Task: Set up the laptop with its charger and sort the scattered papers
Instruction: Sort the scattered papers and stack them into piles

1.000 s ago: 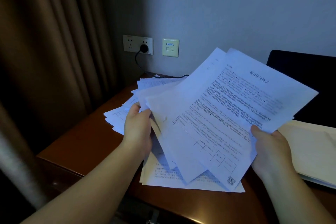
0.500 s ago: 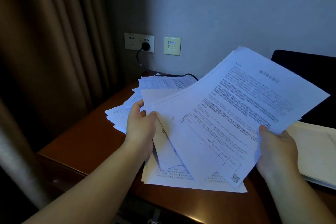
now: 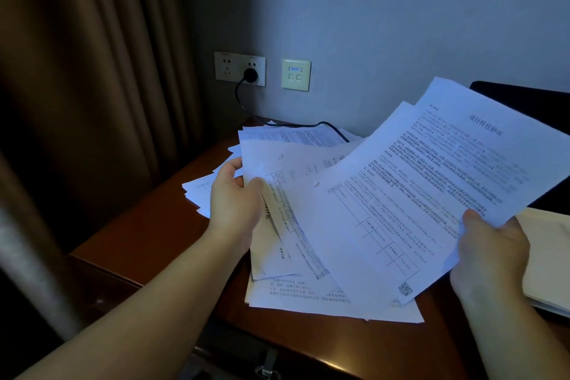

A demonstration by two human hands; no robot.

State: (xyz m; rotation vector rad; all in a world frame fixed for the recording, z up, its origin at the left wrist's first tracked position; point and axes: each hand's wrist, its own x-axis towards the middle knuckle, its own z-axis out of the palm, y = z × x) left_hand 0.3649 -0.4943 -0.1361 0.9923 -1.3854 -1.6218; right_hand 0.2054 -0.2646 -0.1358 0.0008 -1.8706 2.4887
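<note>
Two hands, one loose sheaf of papers

Thin, floppy, slippery printed sheets (image 3: 416, 194) fanned above brown wooden desk (image 3: 148, 234). Left hand (image 3: 234, 203) pinching one edge, right hand (image 3: 490, 253) gripping lower corner. Best squared by edges, lightly. More papers (image 3: 308, 299) flat beneath; black cable (image 3: 308, 125) plugged into wall socket (image 3: 240, 68)

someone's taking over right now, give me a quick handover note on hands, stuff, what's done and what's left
Left hand: grips a fanned bunch of sheets.
Right hand: holds the printed top sheets by their lower edge.
More loose papers lie on the wooden desk; a cream folder lies at right.
Done: black plug sits in the wall socket, its cable runs onto the desk.
Left: gather and sort every sheet. Dark shape at back right may be the laptop; unclear.
</note>
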